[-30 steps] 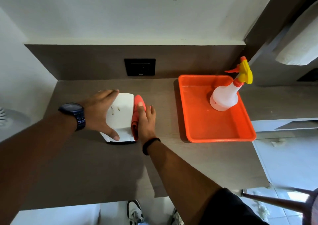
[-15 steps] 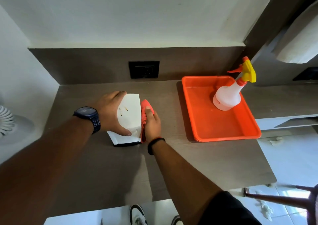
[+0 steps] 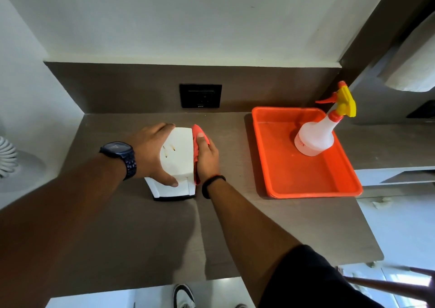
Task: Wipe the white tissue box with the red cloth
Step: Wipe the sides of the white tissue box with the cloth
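The white tissue box (image 3: pixel 179 159) stands on the brown counter (image 3: pixel 141 225) left of centre. My left hand (image 3: pixel 150 153) grips it from the left, fingers over its far edge and thumb on its near face. My right hand (image 3: pixel 207 158) presses the red cloth (image 3: pixel 199 132) flat against the box's right side. Most of the cloth is hidden between my palm and the box; only its upper end and a strip along the box edge show.
An orange tray (image 3: pixel 282 180) lies to the right with a white spray bottle (image 3: pixel 316 134) standing in its far corner. A black wall socket (image 3: pixel 200 95) sits on the backsplash behind the box. A white fan (image 3: pixel 8 154) is at the far left.
My right hand with the cloth has slid along the box's right side, and my left hand has kept its hold. My head has shifted, moving the whole scene slightly in view.
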